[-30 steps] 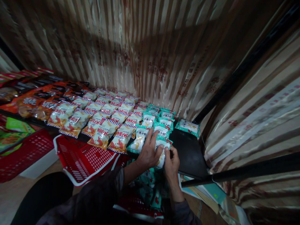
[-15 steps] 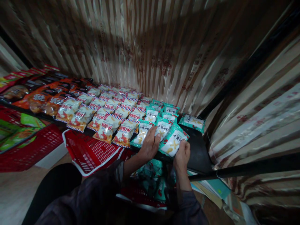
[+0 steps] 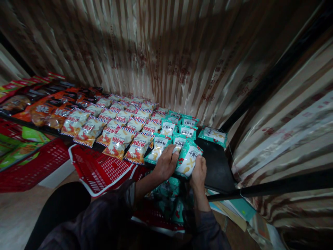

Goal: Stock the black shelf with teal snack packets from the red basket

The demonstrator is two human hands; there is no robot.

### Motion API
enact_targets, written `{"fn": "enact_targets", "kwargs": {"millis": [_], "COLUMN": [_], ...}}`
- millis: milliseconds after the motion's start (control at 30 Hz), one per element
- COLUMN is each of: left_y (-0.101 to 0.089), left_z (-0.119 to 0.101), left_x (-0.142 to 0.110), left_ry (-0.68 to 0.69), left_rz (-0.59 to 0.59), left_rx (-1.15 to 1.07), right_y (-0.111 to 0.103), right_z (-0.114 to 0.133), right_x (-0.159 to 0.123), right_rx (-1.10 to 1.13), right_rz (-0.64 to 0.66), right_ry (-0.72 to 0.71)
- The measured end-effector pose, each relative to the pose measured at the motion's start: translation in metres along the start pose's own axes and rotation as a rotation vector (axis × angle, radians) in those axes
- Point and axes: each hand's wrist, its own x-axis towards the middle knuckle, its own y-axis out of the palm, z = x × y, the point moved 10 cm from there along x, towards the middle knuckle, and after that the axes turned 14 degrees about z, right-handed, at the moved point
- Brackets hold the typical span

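Note:
My right hand (image 3: 199,172) pinches the lower right edge of a green-and-white snack bag (image 3: 189,161), which leans at the shelf's front edge. My left hand (image 3: 168,162) is closed on the neighbouring green-and-white snack bag (image 3: 179,142), its fingers over the bag's lower left part. That bag is partly hidden by the hand and the other bag. Just left of my fingers lies another green-and-white bag (image 3: 158,148). More of the same kind lie in rows behind, and one single bag (image 3: 212,135) rests apart at the shelf's right end.
The black shelf (image 3: 218,168) carries rows of white-and-orange snack bags (image 3: 121,140) and orange packs (image 3: 43,113). Below are red baskets (image 3: 104,170), with green bags (image 3: 169,187) in the one under my arms. A dark pole (image 3: 275,185) and striped curtain (image 3: 145,52) border the shelf.
The bag in my right hand has shifted left and turned more upright, overlapping the neighbouring bag. My right hand moved slightly left with it; my left hand moved little.

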Motion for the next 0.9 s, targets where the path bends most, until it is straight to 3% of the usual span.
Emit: {"fn": "enact_targets", "kwargs": {"millis": [300,533,700,800,900], "left_y": [0.008,0.009,0.006,0.006,0.007], "left_z": [0.008,0.016,0.015,0.019,0.021], "left_x": [-0.002,-0.002,0.000,0.001,0.003], "left_ry": [-0.073,-0.141,-0.197,-0.253,-0.271], "left_rz": [0.036,0.063,0.104,0.112,0.106], "left_rx": [-0.029,-0.099,-0.134,-0.146,-0.167], "right_y": [-0.008,-0.041,-0.058,-0.058,-0.044], "right_z": [0.011,0.007,0.011,0.013,0.010], "right_x": [-0.001,0.010,0.018,0.019,0.024], "right_rx": [0.006,0.182,0.192,0.193,0.321], "right_rz": [-0.063,-0.203,-0.273,-0.275,-0.156], "right_ry": [-0.003,0.089,0.020,-0.005,-0.001]}}
